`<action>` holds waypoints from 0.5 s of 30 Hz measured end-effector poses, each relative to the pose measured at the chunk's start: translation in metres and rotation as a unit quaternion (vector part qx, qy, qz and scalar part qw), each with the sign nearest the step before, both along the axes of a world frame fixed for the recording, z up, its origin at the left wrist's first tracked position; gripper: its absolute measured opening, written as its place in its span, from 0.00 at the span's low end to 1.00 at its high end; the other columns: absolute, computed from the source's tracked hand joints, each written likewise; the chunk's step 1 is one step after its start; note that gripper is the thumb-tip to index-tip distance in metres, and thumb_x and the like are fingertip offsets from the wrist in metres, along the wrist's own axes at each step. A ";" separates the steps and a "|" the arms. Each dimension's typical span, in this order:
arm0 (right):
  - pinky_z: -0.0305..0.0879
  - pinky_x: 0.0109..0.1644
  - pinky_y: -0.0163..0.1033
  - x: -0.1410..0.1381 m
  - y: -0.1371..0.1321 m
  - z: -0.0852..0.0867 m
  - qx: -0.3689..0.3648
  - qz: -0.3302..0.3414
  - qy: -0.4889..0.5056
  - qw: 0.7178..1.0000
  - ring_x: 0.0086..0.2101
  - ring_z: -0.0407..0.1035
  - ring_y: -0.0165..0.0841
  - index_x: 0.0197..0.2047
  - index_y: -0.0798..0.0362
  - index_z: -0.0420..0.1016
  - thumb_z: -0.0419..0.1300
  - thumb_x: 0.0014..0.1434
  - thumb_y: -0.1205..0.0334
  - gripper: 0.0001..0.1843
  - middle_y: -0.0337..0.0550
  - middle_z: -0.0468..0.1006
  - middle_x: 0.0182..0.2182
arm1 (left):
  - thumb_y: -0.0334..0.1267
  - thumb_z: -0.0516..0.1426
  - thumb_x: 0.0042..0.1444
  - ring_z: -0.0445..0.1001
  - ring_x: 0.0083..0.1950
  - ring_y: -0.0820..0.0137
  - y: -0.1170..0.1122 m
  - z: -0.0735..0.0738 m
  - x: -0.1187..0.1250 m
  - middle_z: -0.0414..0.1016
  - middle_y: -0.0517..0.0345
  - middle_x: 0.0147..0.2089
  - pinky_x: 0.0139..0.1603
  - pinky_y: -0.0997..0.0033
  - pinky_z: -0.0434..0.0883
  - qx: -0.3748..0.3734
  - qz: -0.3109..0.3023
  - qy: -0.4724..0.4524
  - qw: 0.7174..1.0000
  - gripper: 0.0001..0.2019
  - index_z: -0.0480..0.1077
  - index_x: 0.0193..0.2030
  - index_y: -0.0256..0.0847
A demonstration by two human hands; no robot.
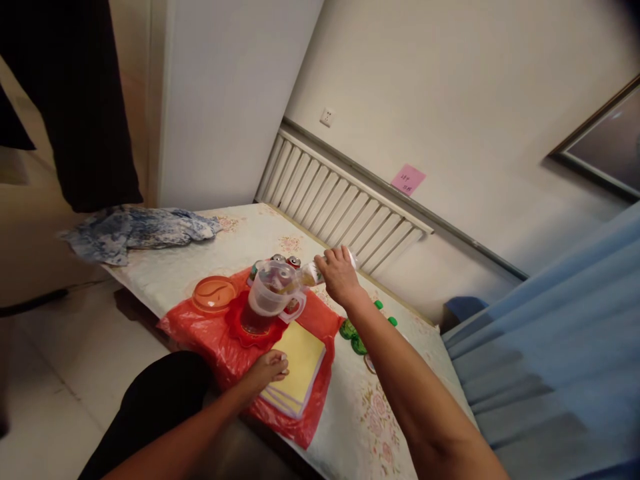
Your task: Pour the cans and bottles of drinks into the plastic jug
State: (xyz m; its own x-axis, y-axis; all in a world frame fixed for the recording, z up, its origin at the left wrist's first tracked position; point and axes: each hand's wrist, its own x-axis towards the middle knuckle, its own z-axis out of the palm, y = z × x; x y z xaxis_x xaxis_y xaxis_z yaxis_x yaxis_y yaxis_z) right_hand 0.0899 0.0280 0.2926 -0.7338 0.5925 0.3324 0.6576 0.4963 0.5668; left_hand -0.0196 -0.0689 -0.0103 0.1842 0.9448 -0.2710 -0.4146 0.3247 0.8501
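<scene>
My right hand (337, 272) grips a clear bottle (311, 274) and holds it tilted over a transparent plastic pitcher (267, 297). Yellowish-brown liquid runs from the bottle's mouth into the pitcher, where dark liquid with pale foam stands at the bottom. The pitcher sits upright on a red scalloped tray (243, 333). Its handle points to the right. My left hand (273, 369) is closed near the edge of a yellow stack of paper or cloth (303, 353); something small and whitish shows at its fingertips, too small to name.
An orange lid (214, 293) lies on a red plastic sheet (200, 333) left of the pitcher. Cans (293, 262) stand behind it. Green bottles (358, 344) are beyond my right forearm. A patterned cloth (145, 233) lies at the far left; a person's dark-clothed leg (95, 100) is nearby.
</scene>
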 end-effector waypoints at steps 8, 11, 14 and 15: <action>0.41 0.69 0.58 -0.020 -0.004 0.005 0.030 0.016 -0.054 0.998 0.52 0.60 0.45 0.52 0.54 0.71 0.49 0.67 0.68 0.14 0.53 0.72 0.46 | 0.52 0.72 0.32 0.78 0.38 0.65 -0.002 0.007 0.000 0.73 0.60 0.33 0.48 0.61 0.74 -0.012 -0.001 0.003 1.000 0.27 0.69 0.34 0.39; 0.41 0.69 0.58 -0.023 -0.003 0.003 0.031 0.021 -0.056 0.998 0.53 0.59 0.45 0.52 0.54 0.70 0.49 0.68 0.67 0.13 0.53 0.72 0.47 | 0.52 0.72 0.34 0.77 0.40 0.63 -0.004 0.010 -0.001 0.73 0.59 0.34 0.48 0.61 0.73 -0.014 -0.003 0.002 1.000 0.26 0.70 0.35 0.39; 0.39 0.69 0.57 -0.023 -0.004 0.002 0.025 0.017 -0.051 0.998 0.54 0.59 0.44 0.52 0.54 0.70 0.48 0.68 0.67 0.14 0.53 0.72 0.47 | 0.52 0.71 0.34 0.76 0.39 0.65 -0.005 0.012 -0.002 0.72 0.60 0.33 0.46 0.63 0.72 -0.014 -0.005 0.002 1.000 0.26 0.69 0.36 0.40; 0.39 0.69 0.57 -0.023 -0.005 0.001 0.021 0.013 -0.046 0.999 0.53 0.59 0.45 0.53 0.54 0.70 0.48 0.68 0.67 0.15 0.53 0.72 0.47 | 0.52 0.71 0.34 0.76 0.38 0.66 -0.005 0.012 -0.002 0.72 0.61 0.33 0.45 0.64 0.72 -0.014 -0.006 0.003 1.000 0.27 0.69 0.36 0.40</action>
State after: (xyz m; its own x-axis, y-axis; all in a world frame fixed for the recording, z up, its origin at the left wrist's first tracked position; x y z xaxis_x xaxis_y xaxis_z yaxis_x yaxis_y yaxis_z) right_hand 0.0674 0.0234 0.2940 -0.7772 0.5604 0.2863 0.5887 0.4867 0.6455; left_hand -0.0217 -0.0740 0.0022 0.1942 0.9343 -0.2988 -0.4055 0.3538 0.8429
